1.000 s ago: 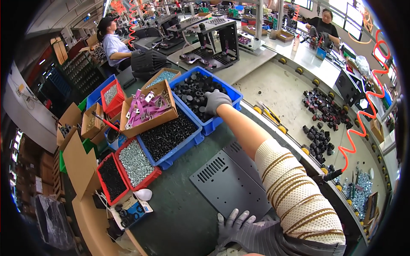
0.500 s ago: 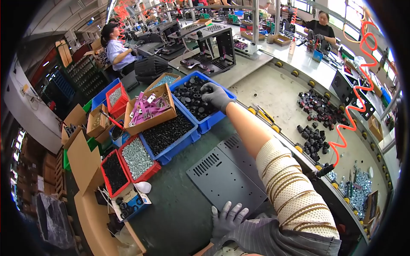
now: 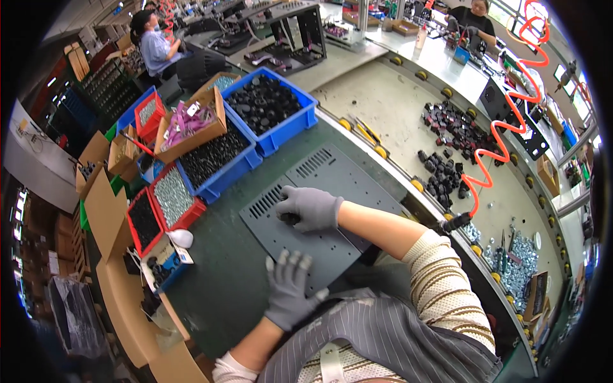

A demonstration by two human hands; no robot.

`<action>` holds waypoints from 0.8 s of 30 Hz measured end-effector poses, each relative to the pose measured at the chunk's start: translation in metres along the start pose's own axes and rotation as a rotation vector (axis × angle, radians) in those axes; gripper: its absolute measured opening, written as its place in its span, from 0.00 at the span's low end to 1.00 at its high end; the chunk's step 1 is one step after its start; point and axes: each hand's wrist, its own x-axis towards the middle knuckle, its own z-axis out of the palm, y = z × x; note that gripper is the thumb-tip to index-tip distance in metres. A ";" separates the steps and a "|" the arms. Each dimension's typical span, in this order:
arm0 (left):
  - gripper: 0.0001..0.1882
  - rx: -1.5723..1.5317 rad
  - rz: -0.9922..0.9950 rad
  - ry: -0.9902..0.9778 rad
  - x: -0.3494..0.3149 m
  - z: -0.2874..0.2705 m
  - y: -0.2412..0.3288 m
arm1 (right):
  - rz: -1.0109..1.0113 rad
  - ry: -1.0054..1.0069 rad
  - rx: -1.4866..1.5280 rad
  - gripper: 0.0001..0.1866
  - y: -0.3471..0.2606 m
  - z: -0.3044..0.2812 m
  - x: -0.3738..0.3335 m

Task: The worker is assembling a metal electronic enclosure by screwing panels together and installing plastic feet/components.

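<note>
My right hand (image 3: 311, 209), gloved in grey, is closed with a small black round part (image 3: 290, 218) under its fingers. It is over the slotted end of a dark grey metal panel (image 3: 313, 252). A second slotted grey panel (image 3: 357, 185) adjoins it on the far right side. My left hand (image 3: 290, 287), also gloved, rests with fingers spread at the panel's near left edge and holds nothing. Farther off stands a blue bin (image 3: 290, 132) full of similar black round parts.
Left of the panels, another blue bin (image 3: 223, 182) holds small black pieces, beside a red bin (image 3: 196, 214) of silver screws. A cardboard box (image 3: 191, 148) of purple brackets rests on the bins. An orange coiled hose (image 3: 491, 153) hangs at right. Two people sit farther back.
My right hand has come back from the far blue bin to the panel, with a black part in it. My left hand has shifted left along the panel's near edge. The view has shifted too.
</note>
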 end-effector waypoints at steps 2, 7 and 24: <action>0.45 0.024 -0.016 0.067 0.011 -0.007 -0.010 | -0.087 0.045 -0.093 0.17 -0.002 0.010 -0.007; 0.55 0.097 -0.057 0.137 0.059 -0.010 -0.049 | 0.025 0.125 -0.242 0.36 0.002 0.022 -0.019; 0.25 0.041 0.120 0.153 0.091 -0.003 -0.074 | 0.394 0.322 -0.320 0.18 -0.007 0.013 -0.111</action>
